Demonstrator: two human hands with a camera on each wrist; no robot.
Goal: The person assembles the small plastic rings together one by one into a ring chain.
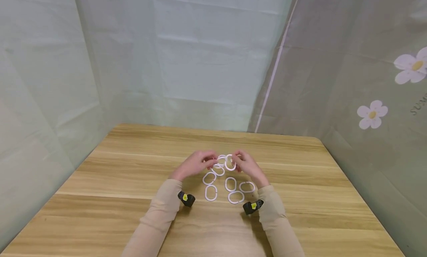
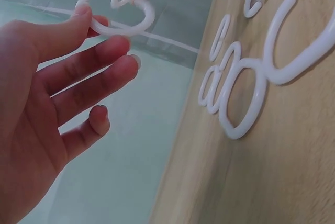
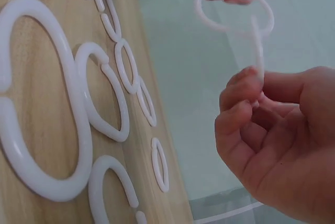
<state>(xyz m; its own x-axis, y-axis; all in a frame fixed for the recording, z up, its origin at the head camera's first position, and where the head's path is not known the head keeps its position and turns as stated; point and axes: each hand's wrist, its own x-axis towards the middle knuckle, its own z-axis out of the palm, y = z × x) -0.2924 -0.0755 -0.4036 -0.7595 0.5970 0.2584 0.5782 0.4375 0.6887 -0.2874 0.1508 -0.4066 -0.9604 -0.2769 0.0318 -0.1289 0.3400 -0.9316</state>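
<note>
My left hand pinches a white oval plastic link between thumb and index finger, with the other fingers spread loosely in the left wrist view. Opposite it, my right hand grips a second white link between thumb and curled fingers. Both are raised over the table, and the second link crosses the rim of the first in both wrist views. Below and between the hands lie several more white links, each with a small gap in its side. One of these links lies nearest me on the left.
The wooden table runs back to a pale cloth wall, with a grey flowered cloth on the right. Three links, including an upright oval link, lie grouped before my right hand. Black wrist cameras sit on both sleeves.
</note>
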